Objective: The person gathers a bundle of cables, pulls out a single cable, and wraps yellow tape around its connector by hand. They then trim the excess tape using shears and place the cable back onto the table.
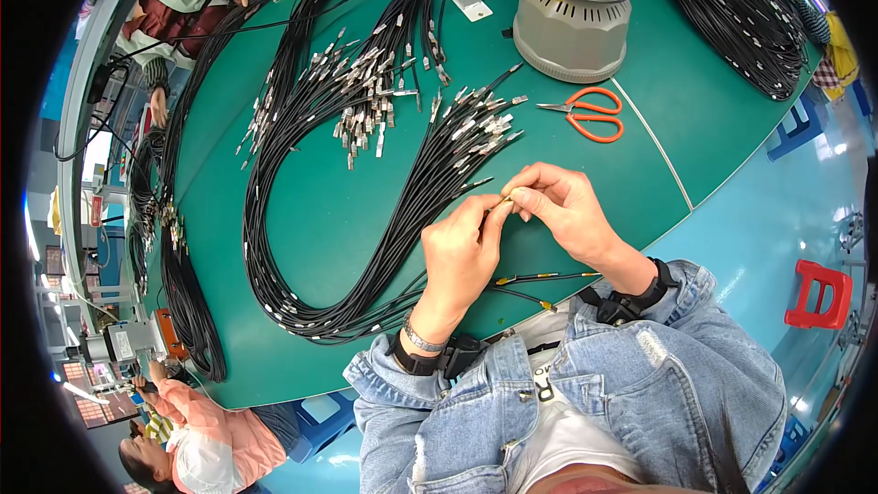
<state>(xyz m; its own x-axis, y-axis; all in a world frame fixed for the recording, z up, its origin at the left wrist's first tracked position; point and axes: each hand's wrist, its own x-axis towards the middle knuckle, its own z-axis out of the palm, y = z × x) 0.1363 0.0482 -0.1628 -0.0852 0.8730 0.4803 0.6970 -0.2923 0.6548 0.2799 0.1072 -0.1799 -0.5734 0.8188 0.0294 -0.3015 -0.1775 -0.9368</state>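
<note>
My left hand [457, 247] and my right hand [569, 210] meet fingertip to fingertip above the green table. Both pinch a small yellowish piece [507, 199], mostly hidden by the fingers; whether it is a cable's end cannot be made out. Just left of my hands lies a thick bundle of black cables [261, 220], curved in a U, with many metal connectors [480, 133] at its upper right end. A few loose cable ends with yellow tips [547, 306] lie beneath my wrists, near the table edge.
Orange-handled scissors [596, 116] lie beyond my right hand, below a grey round machine [574, 18] with a black lid. More cable coils [732, 18] rest at the far right. Other people [215, 434] work along the left side. A red stool [819, 295] stands right.
</note>
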